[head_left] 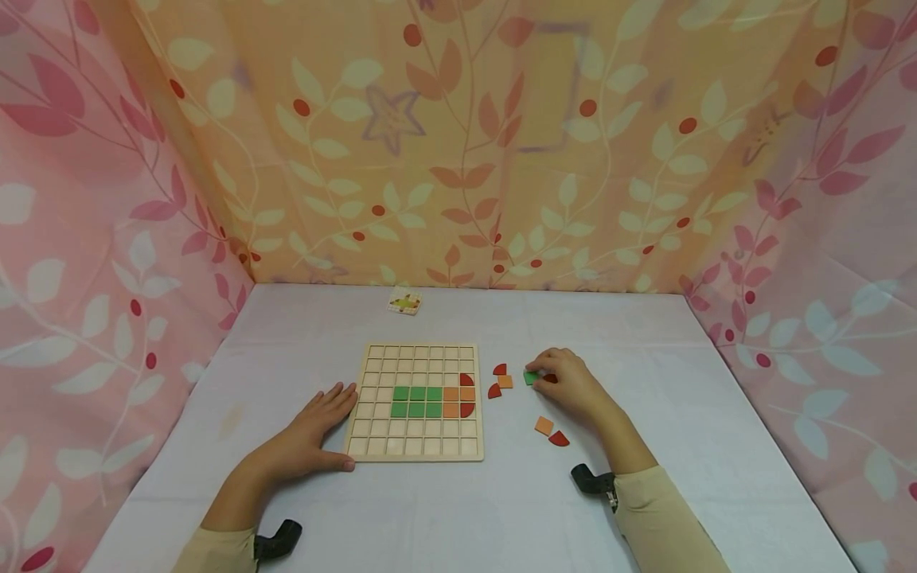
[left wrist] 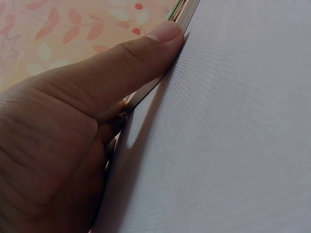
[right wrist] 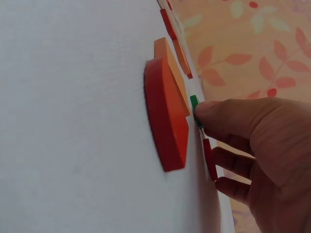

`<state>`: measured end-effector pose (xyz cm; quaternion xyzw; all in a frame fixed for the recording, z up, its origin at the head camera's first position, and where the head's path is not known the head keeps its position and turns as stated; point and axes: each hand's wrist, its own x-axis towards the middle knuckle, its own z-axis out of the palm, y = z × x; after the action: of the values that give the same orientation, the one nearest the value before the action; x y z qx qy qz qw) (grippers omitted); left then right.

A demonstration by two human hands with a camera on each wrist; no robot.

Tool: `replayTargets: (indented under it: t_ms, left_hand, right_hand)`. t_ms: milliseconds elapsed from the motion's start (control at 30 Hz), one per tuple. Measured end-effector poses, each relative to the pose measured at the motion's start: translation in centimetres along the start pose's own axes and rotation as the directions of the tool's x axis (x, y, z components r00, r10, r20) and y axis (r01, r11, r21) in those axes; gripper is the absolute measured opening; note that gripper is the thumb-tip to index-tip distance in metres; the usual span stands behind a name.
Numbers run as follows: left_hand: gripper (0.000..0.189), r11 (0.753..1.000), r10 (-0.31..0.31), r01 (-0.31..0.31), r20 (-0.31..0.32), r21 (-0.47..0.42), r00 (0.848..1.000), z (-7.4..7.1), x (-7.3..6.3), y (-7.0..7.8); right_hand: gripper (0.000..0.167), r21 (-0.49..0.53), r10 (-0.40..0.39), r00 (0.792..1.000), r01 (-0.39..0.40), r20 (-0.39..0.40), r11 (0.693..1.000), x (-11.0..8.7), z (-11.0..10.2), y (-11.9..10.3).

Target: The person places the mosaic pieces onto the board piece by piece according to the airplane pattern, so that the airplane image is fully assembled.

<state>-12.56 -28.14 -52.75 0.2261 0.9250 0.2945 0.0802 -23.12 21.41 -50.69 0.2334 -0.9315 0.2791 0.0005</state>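
Looks like a small fabric-walled booth, probably a recording setup. Yellow-orange leaf-print back drape [head_left: 466,159] along the far edge of the counter [head_left: 444,517], pink leaf-print left drape [head_left: 64,263] and right drape [head_left: 824,239] down the sides. White cloth-like top. Black wrist devices [head_left: 279,541] at both cuffs fit a capture rig. Grid board [head_left: 413,427] plus coloured tiles [head_left: 544,426]: tabletop puzzle station. Wrist views show the same leaf print. Can't tell if the room beyond is home, lab or office.
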Motion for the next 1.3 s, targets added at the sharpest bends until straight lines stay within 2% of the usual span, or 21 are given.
replayTargets:
  t_ms: [600,1033,1300]
  left_hand:
    - [0.121,1.000,0.011,-0.011,-0.004,0.007,1.000,0.1,-0.1,-0.2]
    - [0.121,1.000,0.003,-0.003,-0.006,-0.002,1.000,0.1,-0.2,-0.1]
    - [0.119,0.999,0.044,-0.044,-0.040,0.007,0.998,0.1,-0.2,-0.1]
  right_hand:
    - [0.022,-0.049,-0.033,0.999,0.032,-0.005,0.998,0.0,0.1,-0.1]
    - [0.022,-0.041,0.008,1.000,-0.009,-0.025,0.999,-0.2,0.0,-1.0]
    - [0.022,-0.036,0.031,0.999,-0.033,-0.035,0.999,0.1,-0.4,-2.0]
